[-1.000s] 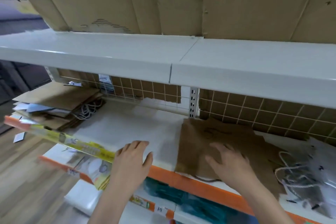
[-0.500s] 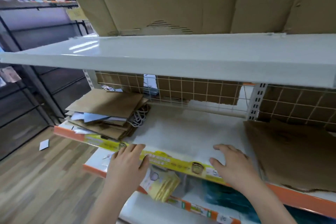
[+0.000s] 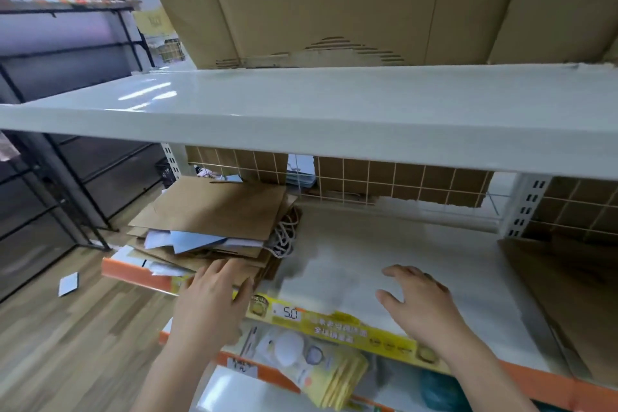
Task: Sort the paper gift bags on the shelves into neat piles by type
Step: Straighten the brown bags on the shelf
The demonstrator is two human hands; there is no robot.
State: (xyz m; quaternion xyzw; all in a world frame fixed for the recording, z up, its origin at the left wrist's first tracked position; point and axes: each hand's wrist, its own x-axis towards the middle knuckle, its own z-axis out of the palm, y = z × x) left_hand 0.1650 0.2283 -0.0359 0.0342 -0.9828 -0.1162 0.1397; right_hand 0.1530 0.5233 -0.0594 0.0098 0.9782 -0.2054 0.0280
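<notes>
A messy stack of flat brown paper gift bags (image 3: 214, 211) lies at the left end of the middle shelf (image 3: 384, 254), with pale blue and white sheets (image 3: 190, 241) sticking out between them and rope handles (image 3: 284, 234) hanging at its right side. My left hand (image 3: 210, 304) reaches with straight fingers to the stack's front edge, fingertips at the lowest bags. My right hand (image 3: 421, 304) hovers open over the bare white shelf surface, holding nothing. Another flat brown bag (image 3: 568, 294) lies at the right end of the same shelf.
A white upper shelf (image 3: 334, 110) overhangs closely, carrying large cardboard boxes (image 3: 334, 0). A wire grid backed by cardboard (image 3: 418, 184) closes the rear. Packaged goods (image 3: 307, 358) sit on the lower shelf. Black metal racks (image 3: 50, 177) stand left; a small card (image 3: 68, 283) lies on the wood floor.
The view and both hands have shifted left along the shelf. My right hand left the right-hand brown bag, and my left hand has arrived at the left stack's front edge.
</notes>
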